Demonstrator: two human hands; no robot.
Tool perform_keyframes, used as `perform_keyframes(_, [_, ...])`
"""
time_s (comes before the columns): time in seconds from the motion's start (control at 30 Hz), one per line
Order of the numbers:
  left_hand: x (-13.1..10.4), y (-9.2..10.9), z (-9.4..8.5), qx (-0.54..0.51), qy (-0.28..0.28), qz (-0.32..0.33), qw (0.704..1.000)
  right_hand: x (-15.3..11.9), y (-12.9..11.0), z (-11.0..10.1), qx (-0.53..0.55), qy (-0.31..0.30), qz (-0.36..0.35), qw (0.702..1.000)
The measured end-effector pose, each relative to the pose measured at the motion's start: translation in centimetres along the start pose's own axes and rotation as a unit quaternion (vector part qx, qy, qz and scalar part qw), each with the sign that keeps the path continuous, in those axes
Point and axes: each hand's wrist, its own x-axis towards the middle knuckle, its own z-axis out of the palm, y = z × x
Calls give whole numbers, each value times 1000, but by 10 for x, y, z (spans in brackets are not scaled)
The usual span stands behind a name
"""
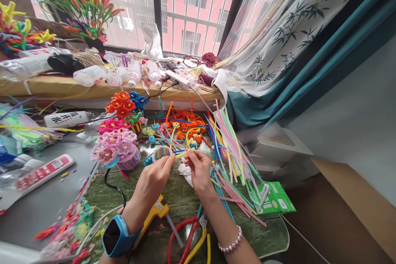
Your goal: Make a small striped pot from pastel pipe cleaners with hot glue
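Note:
My left hand (156,177) and my right hand (199,170) meet over the green table, fingertips pinched on a short, pale yellow pipe cleaner (180,155) stretched between them. A blue watch sits on my left wrist and a beaded bracelet on my right. Just beyond my left fingers is a striped, rainbow-coloured coiled piece (161,152). Orange pipe-cleaner flowers (182,119) lie in a heap behind my hands. Under my left forearm, partly hidden, rests a yellow glue gun (154,213). Tools with red and yellow handles (192,237) lie between my forearms.
Loose pastel pipe cleaners (229,144) spread to the right, beside a green packet (276,198). Finished pink pipe-cleaner flowers (114,148) stand at left, near a white power strip (40,177). Bottles (93,75) line the windowsill. An open cardboard box (355,198) stands at right.

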Motion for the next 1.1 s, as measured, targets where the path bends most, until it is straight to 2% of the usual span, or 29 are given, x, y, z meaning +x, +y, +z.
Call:
perform_keyframes(0.33, [-2, -1, -3, 43, -5, 26, 999, 1, 5, -3, -6, -1, 1, 1000])
perform_keyframes(0.77, [-1, -1, -1, 23, 33, 27, 999, -1, 3, -3, -8, 8, 8, 1000])
perform_keyframes(0.83, [0, -1, -1, 0, 50, 8, 999, -2, 2, -3, -3, 10, 13, 1000])
perform_keyframes(0.97, [5, 2, -1, -78, 87, -74, 990, -4, 1, -2, 12, 13, 23, 1000])
perform_keyframes(1.1, [5, 3, -1, -77, 86, -54, 992, -5, 1, -2, 23, -2, 56, 998])
